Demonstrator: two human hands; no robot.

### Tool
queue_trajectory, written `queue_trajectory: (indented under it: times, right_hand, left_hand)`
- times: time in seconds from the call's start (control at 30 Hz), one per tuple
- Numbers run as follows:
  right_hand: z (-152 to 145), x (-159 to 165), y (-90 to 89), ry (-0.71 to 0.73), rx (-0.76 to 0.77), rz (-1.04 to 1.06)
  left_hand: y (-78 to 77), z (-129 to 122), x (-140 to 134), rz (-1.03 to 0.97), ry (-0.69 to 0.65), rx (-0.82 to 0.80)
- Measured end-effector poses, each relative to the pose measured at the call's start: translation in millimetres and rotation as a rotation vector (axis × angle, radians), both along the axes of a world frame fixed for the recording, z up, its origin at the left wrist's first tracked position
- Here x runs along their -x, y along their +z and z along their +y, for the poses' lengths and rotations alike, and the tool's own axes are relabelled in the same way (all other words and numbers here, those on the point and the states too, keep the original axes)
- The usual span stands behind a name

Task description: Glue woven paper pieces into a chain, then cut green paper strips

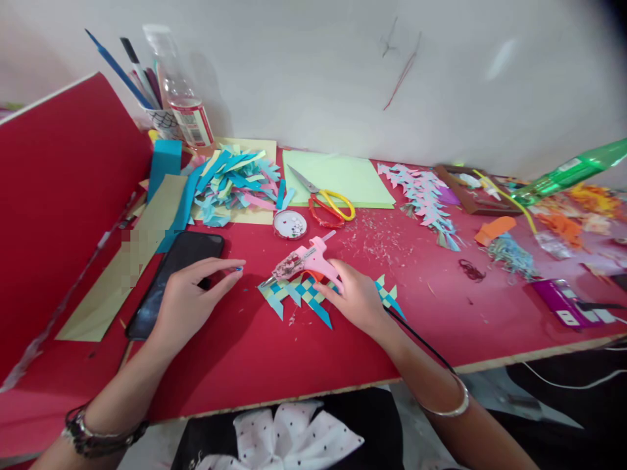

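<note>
My right hand (353, 297) is wrapped round the handle of a pink glue gun (298, 261), whose metal nozzle points left. Beneath the gun lies a woven paper strip (313, 297) in blue and pale green with pointed edges; the gun and my right hand cover part of it. To its left, my left hand (191, 297) pinches a tiny blue piece (240, 268) between thumb and forefinger, too small to make out well. A black phone (196, 251) lies partly under my left hand. Just behind the gun sits a round lid (290, 225) holding small pale bits.
Scissors (328, 199) rest near green paper sheets (337, 176). Cut paper strips (235, 179) are heaped at the back left, beside a clear bottle (189, 111). A green bottle (573, 170), a braided paper piece (421, 196) and a purple power box (563, 303) are on the right.
</note>
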State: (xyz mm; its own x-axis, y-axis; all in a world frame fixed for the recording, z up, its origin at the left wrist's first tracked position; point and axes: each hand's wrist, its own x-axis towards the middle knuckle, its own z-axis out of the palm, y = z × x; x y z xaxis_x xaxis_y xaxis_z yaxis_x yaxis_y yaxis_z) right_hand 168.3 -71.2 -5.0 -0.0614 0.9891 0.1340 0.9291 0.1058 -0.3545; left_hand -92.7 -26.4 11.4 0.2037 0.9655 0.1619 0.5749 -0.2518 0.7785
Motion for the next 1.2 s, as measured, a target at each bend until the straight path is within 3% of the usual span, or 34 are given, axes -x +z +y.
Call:
queue_trajectory:
  times: [0.63, 1.2]
  right_hand:
    - [-0.9, -1.5, -1.2, 0.046, 0.043, -0.08]
    - [-1.2, -1.2, -1.1, 0.016, -0.007, 0.008]
  left_hand:
    - [0.7, 0.1, -0.5, -0.003, 0.01, -0.006]
    - [-3.1, 1.6, -0.8, 0.056, -0.002, -0.025]
